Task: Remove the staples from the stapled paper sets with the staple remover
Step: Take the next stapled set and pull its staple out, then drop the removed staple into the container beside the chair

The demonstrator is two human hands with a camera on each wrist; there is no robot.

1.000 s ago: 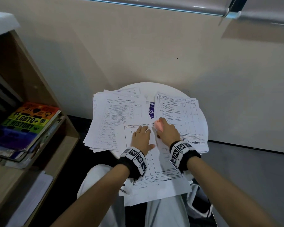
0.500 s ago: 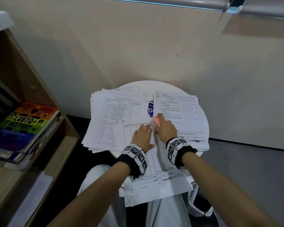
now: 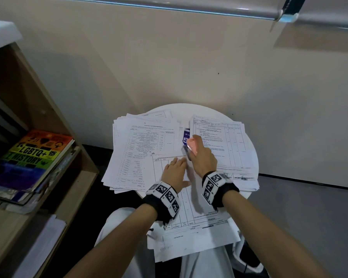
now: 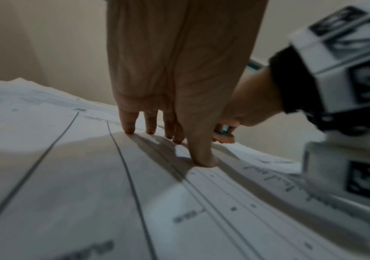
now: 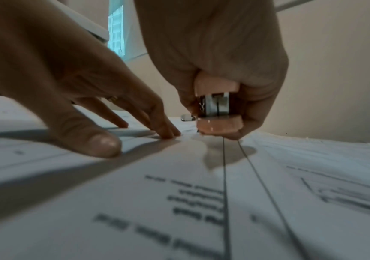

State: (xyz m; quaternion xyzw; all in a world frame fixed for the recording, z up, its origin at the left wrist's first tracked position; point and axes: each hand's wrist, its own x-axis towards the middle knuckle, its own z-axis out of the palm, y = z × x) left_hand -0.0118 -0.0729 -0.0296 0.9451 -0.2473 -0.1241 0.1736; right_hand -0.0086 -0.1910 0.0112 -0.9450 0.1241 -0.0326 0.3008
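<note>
A stapled paper set [image 3: 197, 209] with ruled columns lies across the near edge of the small round white table [image 3: 189, 109] and over my lap. My left hand [image 3: 175, 171] presses flat on it, fingers straight, tips near its top edge [image 4: 148, 130]. My right hand [image 3: 201, 157] grips a pink staple remover [image 3: 192, 147], squeezed, its metal jaws [image 5: 215, 107] at the set's top edge just right of my left fingertips [image 5: 168, 133]. The staple itself is hidden.
Two more stacks of printed papers lie on the table, one at left [image 3: 145, 149] and one at right [image 3: 225, 145], with a blue box [image 3: 186, 136] between them. A wooden shelf [image 3: 48, 157] with a rainbow-covered book [image 3: 34, 155] stands at left. The wall is close behind.
My right hand with the staple remover has lifted and moved slightly away from me at the paper's top edge. The left hand has stayed pressed on the paper.
</note>
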